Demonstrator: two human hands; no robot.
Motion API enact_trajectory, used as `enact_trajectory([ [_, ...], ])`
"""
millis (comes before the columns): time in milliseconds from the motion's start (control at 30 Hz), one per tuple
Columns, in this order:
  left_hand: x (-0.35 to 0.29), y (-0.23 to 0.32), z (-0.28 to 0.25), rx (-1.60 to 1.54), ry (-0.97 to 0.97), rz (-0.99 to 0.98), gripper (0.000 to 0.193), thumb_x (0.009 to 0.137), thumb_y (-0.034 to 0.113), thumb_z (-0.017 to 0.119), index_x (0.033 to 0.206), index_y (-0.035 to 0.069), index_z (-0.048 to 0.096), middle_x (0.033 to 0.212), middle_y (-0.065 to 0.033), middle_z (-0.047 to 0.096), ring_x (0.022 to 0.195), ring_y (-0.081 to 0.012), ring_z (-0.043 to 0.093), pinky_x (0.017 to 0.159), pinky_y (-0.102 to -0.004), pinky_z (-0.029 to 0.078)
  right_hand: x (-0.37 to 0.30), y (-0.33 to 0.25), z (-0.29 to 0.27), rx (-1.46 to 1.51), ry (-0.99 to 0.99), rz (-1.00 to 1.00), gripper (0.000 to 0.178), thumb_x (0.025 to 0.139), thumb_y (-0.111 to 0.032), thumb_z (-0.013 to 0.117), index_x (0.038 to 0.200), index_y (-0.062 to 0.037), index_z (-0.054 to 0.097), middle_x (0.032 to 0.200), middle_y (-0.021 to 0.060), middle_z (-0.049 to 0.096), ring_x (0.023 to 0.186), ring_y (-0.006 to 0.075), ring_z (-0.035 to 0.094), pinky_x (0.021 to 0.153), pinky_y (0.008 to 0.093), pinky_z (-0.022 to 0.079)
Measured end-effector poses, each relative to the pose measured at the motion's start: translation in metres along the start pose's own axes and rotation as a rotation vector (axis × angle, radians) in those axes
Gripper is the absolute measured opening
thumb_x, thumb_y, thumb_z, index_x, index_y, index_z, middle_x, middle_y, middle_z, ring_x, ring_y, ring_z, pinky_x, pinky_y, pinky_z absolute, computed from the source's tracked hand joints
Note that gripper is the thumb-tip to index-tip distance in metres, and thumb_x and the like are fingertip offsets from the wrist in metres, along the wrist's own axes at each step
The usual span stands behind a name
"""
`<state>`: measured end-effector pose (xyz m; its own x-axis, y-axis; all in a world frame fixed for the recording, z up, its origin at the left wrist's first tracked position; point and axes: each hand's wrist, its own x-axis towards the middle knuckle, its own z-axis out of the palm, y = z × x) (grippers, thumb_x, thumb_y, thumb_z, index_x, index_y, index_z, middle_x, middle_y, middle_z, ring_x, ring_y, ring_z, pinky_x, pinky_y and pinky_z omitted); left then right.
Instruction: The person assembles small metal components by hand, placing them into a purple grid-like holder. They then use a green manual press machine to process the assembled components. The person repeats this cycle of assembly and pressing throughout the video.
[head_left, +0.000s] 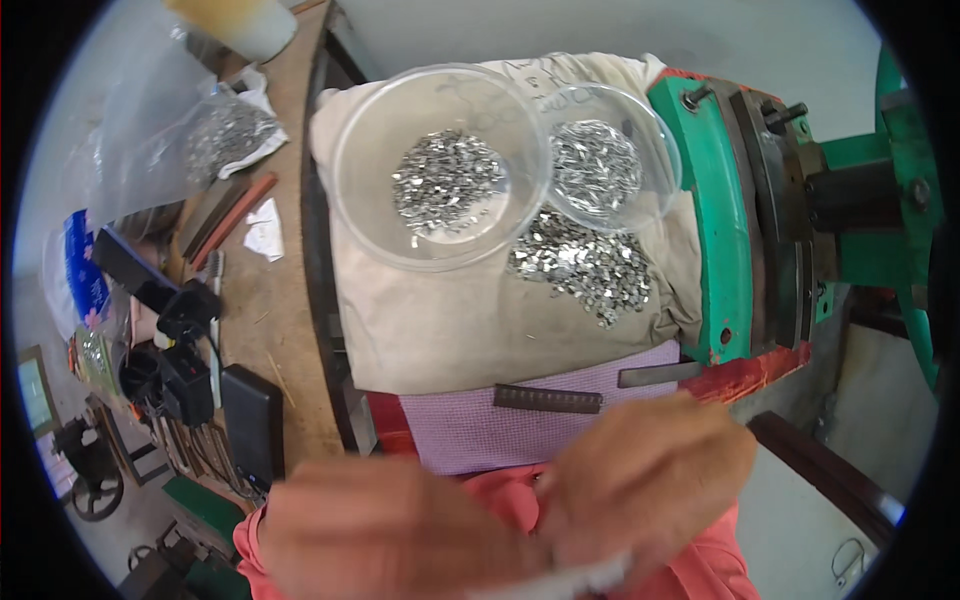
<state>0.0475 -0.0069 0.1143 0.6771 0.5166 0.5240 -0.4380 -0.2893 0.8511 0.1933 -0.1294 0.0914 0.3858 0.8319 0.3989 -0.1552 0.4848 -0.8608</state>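
Observation:
Both of my hands are close to me at the lower edge, blurred by motion, with curled fingers meeting. My left hand [385, 525] and my right hand [650, 475] come together around a narrow white thing [570, 580], whose kind I cannot make out. Just beyond them, on a purple woven mat [450, 430], lies a dark metal strip [548, 399] with a row of small notches. A plain flat metal bar [660, 375] rests to its right. Farther off, a large clear tub [345, 190] and a smaller one [672, 170] hold small shiny metal pieces.
Loose metal pieces [590, 270] are heaped on the beige cloth [430, 340]. A green machine [715, 220] with dark bolted plates borders the right side. On the left, a wooden bench [265, 330] carries a black box [252, 425], a reddish bar [235, 218] and plastic bags [150, 140].

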Motion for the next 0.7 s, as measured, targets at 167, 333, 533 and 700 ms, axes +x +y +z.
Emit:
enact_trajectory([
  [167,0.021,0.025,-0.015,-0.070,-0.337,-0.041,0.027,0.069,0.009,0.087,0.094,0.005,0.077,0.084,-0.0090,0.074,0.068,-0.0207,0.069,0.056,-0.0257,0.054,0.002,-0.006,0.001,0.107,-0.098,-0.207,0.015,0.085,-0.008,0.079,0.098,-0.0011,0.078,0.098,0.0132,0.074,0.088,0.0246,0.069,0.075,0.0299,0.059],
  [333,0.013,0.025,-0.010,-0.111,-0.300,-0.056,0.025,0.074,0.007,0.082,0.098,0.001,0.076,0.089,-0.0119,0.074,0.072,-0.0233,0.070,0.061,-0.0319,0.056,-0.001,-0.019,0.002,0.053,-0.047,-0.203,0.017,0.081,-0.008,0.082,0.095,0.0000,0.078,0.101,0.0136,0.074,0.091,0.0242,0.068,0.079,0.0322,0.060],
  [533,-0.004,-0.001,-0.007,-0.290,-0.271,0.131,0.016,0.088,0.008,0.070,0.097,-0.007,0.070,0.095,-0.0225,0.069,0.074,-0.0318,0.069,0.064,-0.0375,0.057,-0.003,-0.027,-0.005,0.025,-0.087,-0.176,0.018,0.081,-0.006,0.081,0.097,0.0017,0.077,0.106,0.0161,0.072,0.096,0.0259,0.067,0.087,0.0364,0.059],
  [700,0.000,0.010,-0.014,-0.231,-0.346,0.027,0.016,0.091,0.004,0.065,0.102,-0.007,0.069,0.091,-0.0219,0.070,0.074,-0.0328,0.069,0.067,-0.0403,0.057,-0.003,-0.011,-0.011,-0.058,-0.146,-0.339,0.015,0.084,-0.004,0.078,0.097,0.0025,0.076,0.105,0.0182,0.071,0.096,0.0274,0.067,0.090,0.0385,0.059],
])
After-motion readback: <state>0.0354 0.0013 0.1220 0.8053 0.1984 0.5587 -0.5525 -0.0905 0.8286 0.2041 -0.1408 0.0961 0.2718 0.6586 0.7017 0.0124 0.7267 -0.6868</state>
